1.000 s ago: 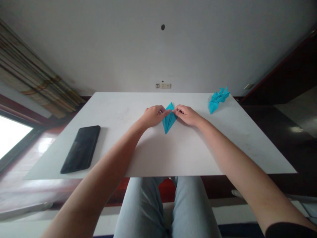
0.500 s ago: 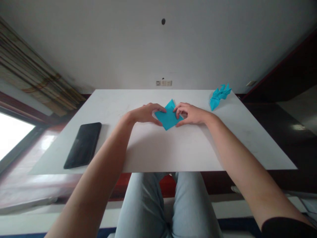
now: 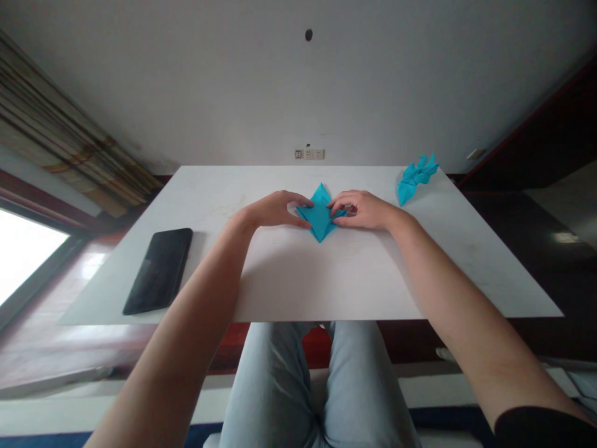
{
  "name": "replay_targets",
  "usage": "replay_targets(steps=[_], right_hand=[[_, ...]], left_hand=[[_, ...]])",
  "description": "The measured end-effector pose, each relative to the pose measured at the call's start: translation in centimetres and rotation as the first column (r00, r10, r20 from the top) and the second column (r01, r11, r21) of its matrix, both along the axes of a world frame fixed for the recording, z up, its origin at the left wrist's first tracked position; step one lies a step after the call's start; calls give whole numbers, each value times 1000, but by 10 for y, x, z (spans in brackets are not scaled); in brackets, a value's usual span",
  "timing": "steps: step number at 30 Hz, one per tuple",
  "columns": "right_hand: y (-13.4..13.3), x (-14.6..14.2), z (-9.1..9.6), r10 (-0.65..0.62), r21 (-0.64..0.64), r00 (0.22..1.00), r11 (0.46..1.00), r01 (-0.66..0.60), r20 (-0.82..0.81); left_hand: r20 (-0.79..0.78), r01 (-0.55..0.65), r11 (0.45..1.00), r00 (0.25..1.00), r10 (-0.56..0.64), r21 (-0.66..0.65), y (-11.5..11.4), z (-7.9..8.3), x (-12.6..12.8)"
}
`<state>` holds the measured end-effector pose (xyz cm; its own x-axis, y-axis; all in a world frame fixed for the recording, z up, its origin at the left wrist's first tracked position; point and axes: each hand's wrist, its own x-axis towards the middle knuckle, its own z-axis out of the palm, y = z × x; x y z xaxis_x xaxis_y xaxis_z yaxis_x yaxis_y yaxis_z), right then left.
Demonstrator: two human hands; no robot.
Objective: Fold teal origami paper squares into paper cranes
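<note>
A blue sheet of origami paper [image 3: 319, 214], folded into a diamond, lies on the white table [image 3: 317, 280] with one point toward me and one away. My left hand [image 3: 278, 210] grips its left side, thumb at the near left edge and fingers over the upper left. On the right side, my right hand [image 3: 361, 210] has its bent fingers and thumb closed on the paper's right corner, where a flap shows. The fingertips hide parts of both side corners.
Folded blue paper pieces [image 3: 415, 178], seemingly origami cranes, stand at the table's far right corner. A black tablet-like slab [image 3: 158, 270] lies at the left, beside my left forearm. Behind the table, the wall [image 3: 233, 93] carries sockets [image 3: 308, 154].
The paper has turned slightly, so its near point sits further right. Its right corner now shows a folded flap under my right fingers, which have closed in more.
</note>
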<state>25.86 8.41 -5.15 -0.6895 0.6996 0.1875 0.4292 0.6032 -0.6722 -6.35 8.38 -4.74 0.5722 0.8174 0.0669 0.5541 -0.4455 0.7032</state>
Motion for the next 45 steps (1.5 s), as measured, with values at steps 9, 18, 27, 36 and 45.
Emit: replay_targets(steps=[9,18,27,36,45], right_hand=[[6,-8,-16,2,314,995,949,-33,100],[10,-12,-19,-214,261,973,948,185,91],[5,-16,-17,-326,213,941,929,302,93],[6,-18,-20,-367,207,923,918,339,115],[13,-7,-20,-356,-93,932,932,350,-67]], left_hand=[[-220,78,960,975,-18,269,-9,-5,18],[-248,-132,926,941,229,354,-18,-12,50],[-157,-350,884,898,410,310,-28,-10,61],[12,-233,838,965,261,493,-28,-11,58],[-270,-156,911,924,271,382,-36,-16,66]])
